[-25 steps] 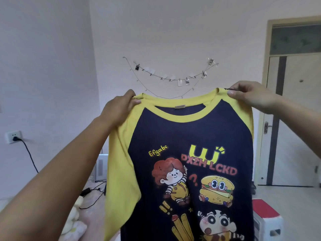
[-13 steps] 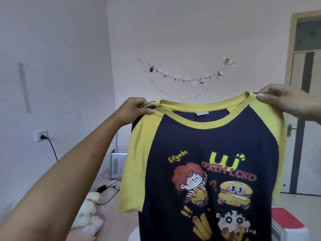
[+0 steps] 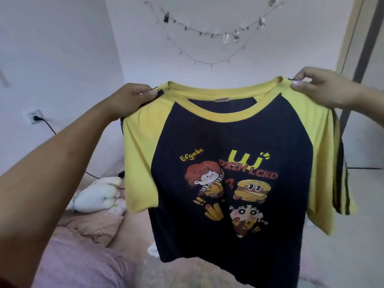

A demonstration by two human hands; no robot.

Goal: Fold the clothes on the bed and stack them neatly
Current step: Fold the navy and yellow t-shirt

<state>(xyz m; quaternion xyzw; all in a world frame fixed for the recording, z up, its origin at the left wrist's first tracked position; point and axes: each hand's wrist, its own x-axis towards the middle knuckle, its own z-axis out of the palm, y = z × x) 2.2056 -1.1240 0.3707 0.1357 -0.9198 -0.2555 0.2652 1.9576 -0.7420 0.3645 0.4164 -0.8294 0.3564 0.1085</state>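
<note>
A navy short-sleeved T-shirt with yellow raglan sleeves, a yellow collar and cartoon prints point(image 3: 232, 183) hangs spread out in the air, front facing the viewer, filling the middle of the view. It is printed with a red-haired child, a burger with eyes, fries and a second cartoon child, under yellow and red lettering. Half a second ago the shirt sat lower and further right in the view, with more wall above it; now the view tilts down, so the shirt's hem and the bed below it show.

Under the shirt lies a bed with pink and peach rumpled bedding point(image 3: 89, 242). Left of the shirt's sleeve, a white plush toy point(image 3: 97, 194) rests on the bedding. Above the shirt, a string of small clipped photos point(image 3: 214, 34) crosses the pale wall. Far left of the shirt, a white wall socket with a black cord point(image 3: 34, 117) is plugged in.

The left hand point(image 3: 133, 98) grips the shirt's left shoulder seam beside the collar, thumb in front pressing the fabric against curled fingers behind. The right hand point(image 3: 324, 88) pinches the right shoulder the same way, thumb on the yellow fabric, fingers curled over the top edge. As before, both hands hold the shirt at shoulder seams.
</note>
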